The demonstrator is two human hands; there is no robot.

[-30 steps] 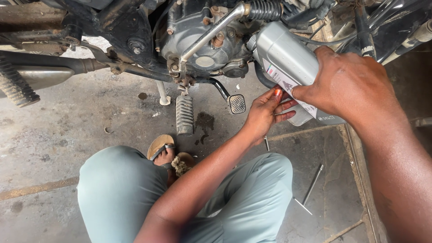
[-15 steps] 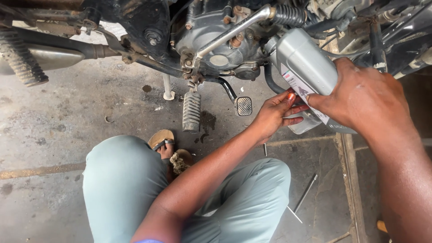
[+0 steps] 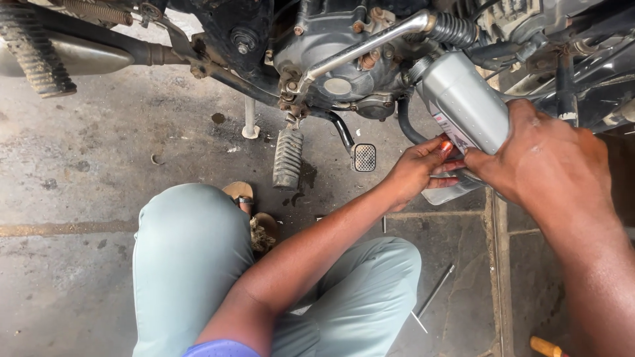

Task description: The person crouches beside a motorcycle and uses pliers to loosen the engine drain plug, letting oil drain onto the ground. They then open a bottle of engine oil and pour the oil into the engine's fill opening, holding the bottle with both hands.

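Our right fingers [image 3: 493, 173] are closed around the lower body of the grey oil bottle [image 3: 463, 106], the right hand [image 3: 549, 158] wrapped over it from the side. Our left fingers [image 3: 442, 151] are curled against the bottle's bottom edge, gripping and steadying it from below, with the left hand [image 3: 413, 173] just under the right. The bottle is tipped up, base toward us and neck pushed against the motorcycle engine [image 3: 331, 59], right beside the ribbed end of the kick lever [image 3: 370, 43]; we cannot tell from here whether anything flows from it.

Against half a second ago and a second ago, the bottle sits at much the same tilt and both hands hold the same grip; what shifts is mostly our head, so the engine case now fills more of the upper view and the bottle's neck reads closer to the case. We judge from this that the bottle is being held steady at the engine rather than being moved.

Below the engine hang the footpeg [image 3: 288, 158] and the brake pedal [image 3: 364, 157]. Our knees in pale green trousers [image 3: 192, 264] fold over the stained concrete floor [image 3: 79, 172], with a sandal [image 3: 241, 195] between them. A thin metal rod [image 3: 435, 289] lies on the floor near the right knee, and a yellow tool handle [image 3: 546, 346] shows at the lower edge.
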